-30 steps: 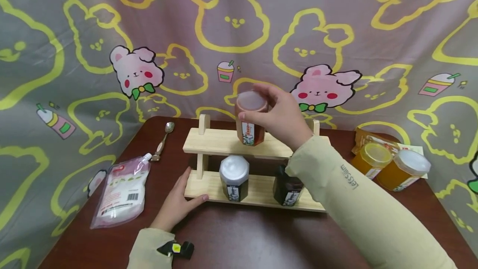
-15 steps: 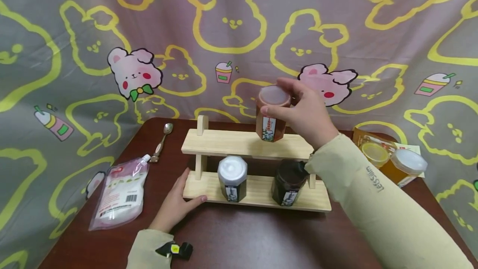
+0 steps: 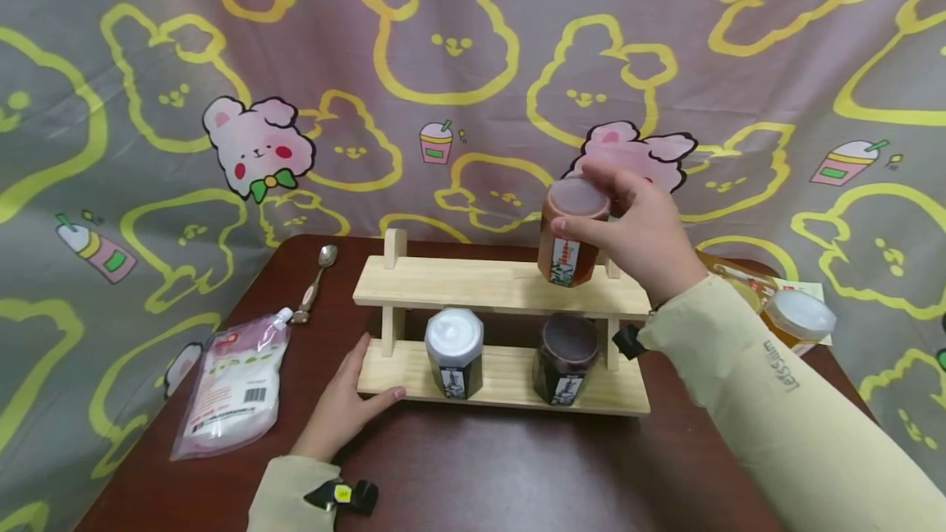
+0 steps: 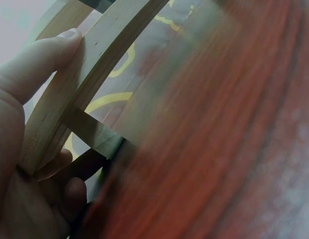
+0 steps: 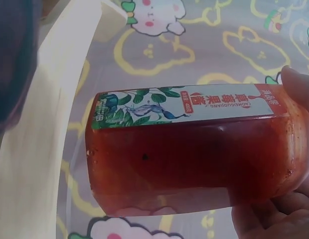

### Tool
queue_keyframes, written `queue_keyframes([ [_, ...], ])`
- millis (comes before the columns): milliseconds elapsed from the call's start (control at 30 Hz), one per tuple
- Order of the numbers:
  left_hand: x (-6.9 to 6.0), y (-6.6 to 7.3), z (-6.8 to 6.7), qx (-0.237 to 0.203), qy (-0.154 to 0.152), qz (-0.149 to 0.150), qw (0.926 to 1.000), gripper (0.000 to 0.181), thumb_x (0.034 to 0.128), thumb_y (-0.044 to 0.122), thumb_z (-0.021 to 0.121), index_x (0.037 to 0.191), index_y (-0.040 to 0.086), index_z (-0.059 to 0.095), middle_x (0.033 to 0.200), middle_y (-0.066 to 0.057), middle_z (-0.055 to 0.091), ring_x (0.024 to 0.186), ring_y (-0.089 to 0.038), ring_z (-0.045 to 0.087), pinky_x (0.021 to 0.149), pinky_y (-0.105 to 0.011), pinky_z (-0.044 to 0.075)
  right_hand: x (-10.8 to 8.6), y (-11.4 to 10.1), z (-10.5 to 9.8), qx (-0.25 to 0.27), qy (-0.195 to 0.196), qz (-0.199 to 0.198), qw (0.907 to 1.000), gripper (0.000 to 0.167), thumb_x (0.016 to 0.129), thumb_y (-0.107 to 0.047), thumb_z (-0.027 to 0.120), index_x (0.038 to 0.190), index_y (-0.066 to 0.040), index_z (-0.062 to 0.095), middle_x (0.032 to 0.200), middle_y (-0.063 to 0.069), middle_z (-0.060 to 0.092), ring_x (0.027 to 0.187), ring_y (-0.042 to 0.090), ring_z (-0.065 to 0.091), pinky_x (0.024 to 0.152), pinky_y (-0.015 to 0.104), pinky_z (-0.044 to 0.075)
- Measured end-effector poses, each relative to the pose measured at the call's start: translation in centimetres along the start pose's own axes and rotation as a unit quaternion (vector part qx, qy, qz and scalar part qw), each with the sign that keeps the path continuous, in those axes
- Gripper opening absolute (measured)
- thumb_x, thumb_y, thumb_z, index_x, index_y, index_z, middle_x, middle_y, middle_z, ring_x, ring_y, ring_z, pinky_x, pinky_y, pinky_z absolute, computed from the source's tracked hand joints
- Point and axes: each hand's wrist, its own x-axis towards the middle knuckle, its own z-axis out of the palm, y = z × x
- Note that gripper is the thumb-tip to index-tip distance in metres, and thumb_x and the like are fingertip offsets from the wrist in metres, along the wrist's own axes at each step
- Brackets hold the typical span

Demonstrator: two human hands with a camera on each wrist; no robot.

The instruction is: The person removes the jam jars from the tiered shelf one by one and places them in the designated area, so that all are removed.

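Observation:
A two-tier wooden rack (image 3: 473, 286) stands on the dark red-brown table. My left hand (image 3: 343, 405) grips the left end of its lower board; in the left wrist view the thumb lies on the wood (image 4: 99, 50) and the other fingers curl beneath. My right hand (image 3: 639, 228) holds a jar of red jam (image 3: 567, 249) by its top, upright over the right part of the upper board. In the right wrist view a gap shows between the jam jar (image 5: 184, 154) and the board (image 5: 32, 164). On the lower board stand a white-lidded dark jar (image 3: 454, 351) and a dark-lidded jar (image 3: 567, 360).
A spouted pouch (image 3: 236, 384) and a spoon (image 3: 314, 286) lie left of the rack. At the right, partly behind the right sleeve, are a white-lidded amber jar (image 3: 800, 314), a yellow-lidded jar (image 3: 742, 290) and a brown packet (image 3: 720, 265). A patterned curtain (image 3: 473, 64) hangs behind.
My right hand has carried the red jam jar rightward along the upper board, from near its middle to its right part. The left hand keeps its grip on the rack.

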Motion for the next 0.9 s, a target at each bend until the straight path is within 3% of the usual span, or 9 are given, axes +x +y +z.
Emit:
queue_keyframes([
  [67, 0.0, 0.0, 0.0, 0.0, -0.001, -0.001, 1.0, 0.109, 0.0816, 0.044, 0.083, 0.159, -0.001, 0.019, 0.159, -0.027, 0.027, 0.145, -0.044, 0.03, 0.114, -0.06, 0.029, -0.1, 0.3, -0.3, 0.009, 0.001, 0.0, 1.0, 0.083, 0.078, -0.031, 0.089, 0.149, -0.021, 0.048, 0.141, -0.002, 0.056, 0.121, 0.012, 0.055, 0.099, 0.035, 0.047],
  [300, -0.1, 0.1, -0.1, 0.004, -0.001, -0.001, 1.0, 0.109, 0.082, 0.045, 0.082, 0.158, -0.001, 0.019, 0.16, -0.027, 0.026, 0.145, -0.045, 0.028, 0.114, -0.061, 0.028, -0.5, 1.2, -2.1, -0.068, 0.003, -0.016, 0.9976, 0.084, 0.079, -0.04, 0.086, 0.15, -0.016, 0.047, 0.137, 0.0, 0.058, 0.117, 0.011, 0.056, 0.085, 0.021, 0.052],
  [433, -0.1, 0.2, 0.0, 0.004, 0.0, 0.003, 1.0, 0.109, 0.0819, 0.043, 0.083, 0.158, -0.002, 0.019, 0.16, -0.027, 0.026, 0.145, -0.044, 0.029, 0.114, -0.061, 0.028, -0.8, 1.7, -3.1, -0.086, 0.011, -0.015, 0.9962, 0.085, 0.079, -0.04, 0.086, 0.151, -0.016, 0.047, 0.14, 0.001, 0.056, 0.117, 0.013, 0.055, 0.085, 0.015, 0.05],
  [733, -0.1, 0.2, 0.1, -0.003, -0.002, -0.003, 1.0, 0.109, 0.0814, 0.042, 0.083, 0.158, -0.001, 0.02, 0.159, -0.027, 0.027, 0.145, -0.044, 0.029, 0.115, -0.06, 0.027, -1.3, 3.2, -5.4, -0.106, 0.018, 0.006, 0.9941, 0.082, 0.08, -0.044, 0.084, 0.15, -0.021, 0.047, 0.137, 0.003, 0.056, 0.11, 0.018, 0.056, 0.078, 0.012, 0.051],
  [900, 0.0, 0.1, -0.1, -0.003, -0.005, -0.008, 1.0, 0.109, 0.0813, 0.044, 0.083, 0.159, 0.0, 0.019, 0.16, -0.026, 0.026, 0.146, -0.044, 0.027, 0.115, -0.06, 0.026, -1.7, 4.4, -6.9, -0.134, 0.033, 0.005, 0.9904, 0.081, 0.08, -0.043, 0.084, 0.148, -0.017, 0.05, 0.133, 0.005, 0.056, 0.104, 0.017, 0.056, 0.075, 0.01, 0.05],
])
